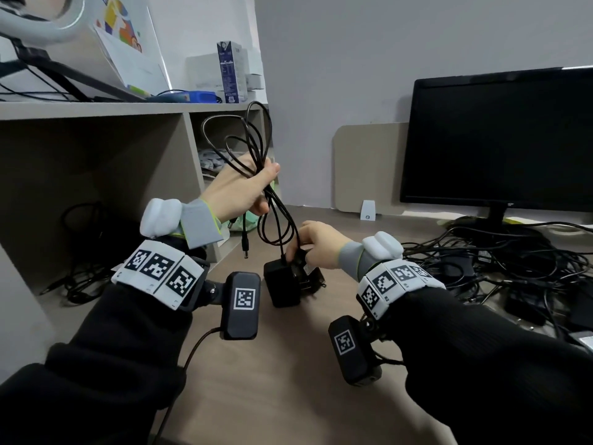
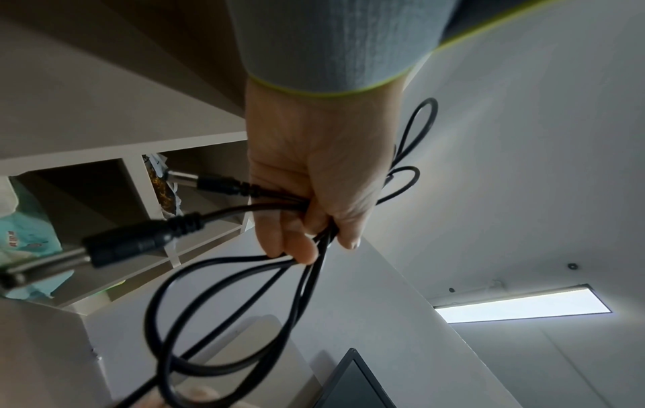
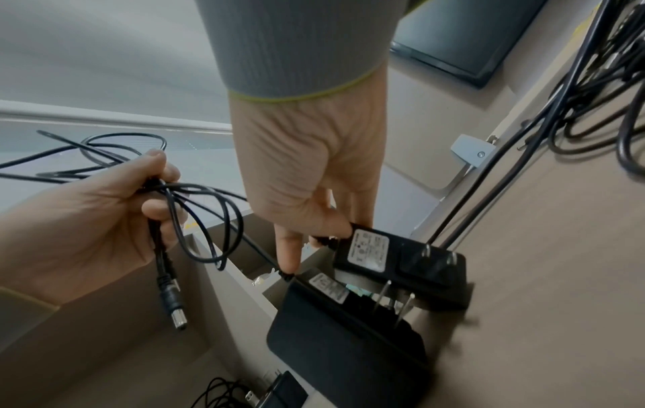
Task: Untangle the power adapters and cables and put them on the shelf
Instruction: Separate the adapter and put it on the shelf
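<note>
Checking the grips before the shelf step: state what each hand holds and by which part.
Left hand grips the looped cables at the gathered middle. Right hand pinches the cord end of two power adapters standing on the desk.

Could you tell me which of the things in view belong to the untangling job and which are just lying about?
In the job:
- cable loops, gripped by the left hand
- two black adapters under the right hand
- tangled pile, still to sort
- shelf

Lying about:
- monitor
- carton
- papers
</note>
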Demonstrator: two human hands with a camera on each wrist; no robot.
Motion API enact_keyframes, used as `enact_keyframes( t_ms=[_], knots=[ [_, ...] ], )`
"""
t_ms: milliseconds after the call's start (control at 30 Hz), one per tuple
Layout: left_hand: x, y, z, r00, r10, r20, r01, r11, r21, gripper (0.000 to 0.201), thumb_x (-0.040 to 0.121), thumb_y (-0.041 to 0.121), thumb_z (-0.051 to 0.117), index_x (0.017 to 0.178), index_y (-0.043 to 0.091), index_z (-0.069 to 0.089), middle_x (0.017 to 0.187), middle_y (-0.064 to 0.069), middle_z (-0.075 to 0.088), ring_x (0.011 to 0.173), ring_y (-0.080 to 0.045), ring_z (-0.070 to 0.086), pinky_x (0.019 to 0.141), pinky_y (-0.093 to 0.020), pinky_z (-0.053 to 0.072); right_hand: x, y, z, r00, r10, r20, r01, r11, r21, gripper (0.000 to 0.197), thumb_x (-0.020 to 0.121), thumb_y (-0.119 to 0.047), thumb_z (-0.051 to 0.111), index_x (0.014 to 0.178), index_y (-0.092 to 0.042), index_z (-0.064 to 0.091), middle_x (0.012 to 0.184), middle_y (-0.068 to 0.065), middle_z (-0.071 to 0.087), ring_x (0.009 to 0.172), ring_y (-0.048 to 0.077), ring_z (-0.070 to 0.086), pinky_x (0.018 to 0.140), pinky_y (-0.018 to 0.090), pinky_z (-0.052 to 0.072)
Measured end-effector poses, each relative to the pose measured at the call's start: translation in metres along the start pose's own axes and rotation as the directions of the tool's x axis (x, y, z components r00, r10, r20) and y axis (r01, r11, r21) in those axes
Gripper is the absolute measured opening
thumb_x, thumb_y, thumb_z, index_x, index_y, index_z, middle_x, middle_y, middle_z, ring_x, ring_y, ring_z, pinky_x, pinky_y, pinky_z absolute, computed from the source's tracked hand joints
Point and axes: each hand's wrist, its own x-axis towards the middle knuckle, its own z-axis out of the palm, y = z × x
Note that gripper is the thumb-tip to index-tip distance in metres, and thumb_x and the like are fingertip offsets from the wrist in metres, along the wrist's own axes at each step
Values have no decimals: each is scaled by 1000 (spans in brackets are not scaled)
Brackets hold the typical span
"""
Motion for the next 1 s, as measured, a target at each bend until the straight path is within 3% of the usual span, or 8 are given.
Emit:
enact_keyframes(
  t_ms=[133,333,433,500,567,733,867,1000],
  knots=[
    [-3,0,-1,1000,11,-4,-11,1000,-6,24,98,30,47,78,19,40,66,3,36,45,-13,54,47,-22,47,9,-7,8,999,-3,-46,5,999,38,41,78,8,52,64,-30,57,105,-5,59,100,14,58,60,16,49],
    [-5,-5,-12,999,-6,-32,6,1000,7,24,98,29,47,76,21,40,64,4,36,44,-12,54,43,-17,42,15,-19,16,998,51,40,-61,953,297,38,78,14,41,66,-18,56,72,-2,60,71,15,55,59,17,46],
    [-6,-10,-16,999,0,-50,0,1000,-4,23,98,29,47,77,21,40,63,1,37,43,-11,56,44,-19,44,13,-27,25,993,45,106,-87,898,432,18,68,4,55,77,-12,58,81,10,56,74,21,49,58,26,39],
    [-6,-11,-18,998,3,-67,-4,1000,-24,22,98,27,47,79,20,41,63,-2,40,42,-9,56,43,-19,44,12,-31,28,988,44,149,-116,846,521,46,53,-8,65,98,-10,58,92,14,55,77,24,48,56,27,36],
    [-7,-12,-19,996,-2,-87,-1,1000,-29,22,98,27,47,79,20,41,61,-2,43,42,-9,56,42,-18,44,8,-37,29,982,22,189,-119,843,524,64,65,3,73,123,-8,49,108,16,53,94,24,50,53,20,42],
    [-7,-9,-21,995,5,-95,-9,999,-38,21,98,27,48,79,20,41,63,-3,45,43,-11,56,43,-19,45,16,-42,45,982,119,147,-139,981,138,95,64,-26,87,140,-15,32,136,9,42,125,26,46,102,35,43],
    [-9,-10,-28,996,4,-94,-6,1000,-21,18,98,29,49,83,20,43,61,-1,46,44,-11,57,49,-25,52,26,-42,56,974,218,62,-226,957,184,66,62,-22,84,119,-18,51,117,2,48,104,22,56,92,40,53],
    [-12,-20,-44,989,-13,-151,15,1000,14,20,97,29,49,80,22,44,55,1,48,43,-12,56,54,-31,51,26,-41,58,977,194,87,-208,959,191,60,67,-20,80,116,-19,44,107,0,51,97,21,56,80,35,52]
  ],
)
